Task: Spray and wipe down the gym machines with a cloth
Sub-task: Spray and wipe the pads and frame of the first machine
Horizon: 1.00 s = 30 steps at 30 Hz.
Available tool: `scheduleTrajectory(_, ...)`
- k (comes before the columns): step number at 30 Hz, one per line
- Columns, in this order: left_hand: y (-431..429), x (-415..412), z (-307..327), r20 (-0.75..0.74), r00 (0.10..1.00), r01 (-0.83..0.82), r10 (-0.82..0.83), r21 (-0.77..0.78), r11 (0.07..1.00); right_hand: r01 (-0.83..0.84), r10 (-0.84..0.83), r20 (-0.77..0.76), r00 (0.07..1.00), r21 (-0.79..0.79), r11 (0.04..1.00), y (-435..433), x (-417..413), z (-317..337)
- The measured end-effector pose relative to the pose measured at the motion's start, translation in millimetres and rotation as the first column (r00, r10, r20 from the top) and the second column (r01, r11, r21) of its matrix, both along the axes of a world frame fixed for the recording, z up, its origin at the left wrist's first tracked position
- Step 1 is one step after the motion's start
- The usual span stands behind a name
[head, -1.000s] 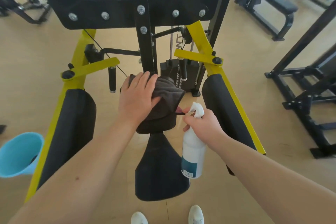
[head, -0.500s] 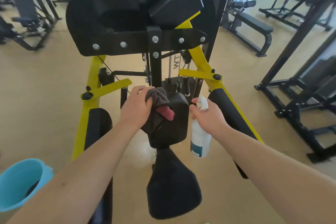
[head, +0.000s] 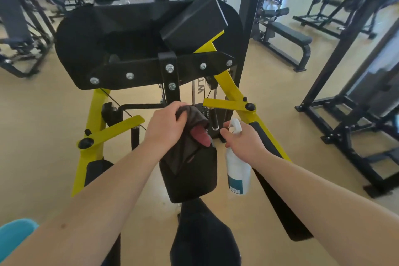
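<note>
Left grip [head: 166,127] curled round the dark cloth [head: 185,153], bunching it at the top of the machine's small black pad [head: 194,181]; the cloth hangs down the pad's face, red patch showing. Right grip [head: 244,144] wrapped round the neck of the white spray bottle [head: 237,173], just right of the pad, bottle roughly upright. Blue bucket [head: 13,237] on the floor, lower left.

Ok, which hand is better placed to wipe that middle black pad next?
Left. The left hand already grips the cloth, which hangs against the upper part of the pad. The right hand is busy holding the spray bottle off to the pad's side.
</note>
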<state>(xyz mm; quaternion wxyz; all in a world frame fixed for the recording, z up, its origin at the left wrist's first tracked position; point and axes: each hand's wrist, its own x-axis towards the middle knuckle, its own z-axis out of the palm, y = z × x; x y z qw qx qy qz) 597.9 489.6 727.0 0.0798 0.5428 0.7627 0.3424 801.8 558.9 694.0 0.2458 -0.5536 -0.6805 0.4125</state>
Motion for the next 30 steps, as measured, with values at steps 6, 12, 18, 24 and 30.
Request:
scheduleTrajectory(6,63.3,12.4,17.2,0.115,0.992,-0.067,0.054,0.115,0.991,-0.088,0.087,-0.033,0.996,-0.009,0.996,57.8,-14.0,-11.0)
scheduleTrajectory(12,98.5,16.2,-9.8,0.155,0.986,-0.022,0.058,-0.227,0.974,-0.158,0.156,-0.030,0.987,-0.074,0.985,99.2,-36.1,-26.7)
scheduleTrajectory(18,121.8,-1.7,-27.9,0.300,0.954,0.076,0.006,-0.260,0.963,-0.163,0.163,-0.014,0.987,-0.115,0.980,118.7,-57.7,-50.1)
scheduleTrajectory(24,152.1,-22.6,-57.3,0.407,0.913,0.143,0.024,-0.374,0.916,-0.054,0.060,0.030,0.998,-0.175,0.983,129.5,-75.8,-88.8)
scheduleTrajectory(30,160.6,-27.8,-83.0,0.434,0.899,0.151,0.067,-0.449,0.880,0.017,0.029,0.154,0.988,-0.295,0.955,125.7,-80.0,-120.4)
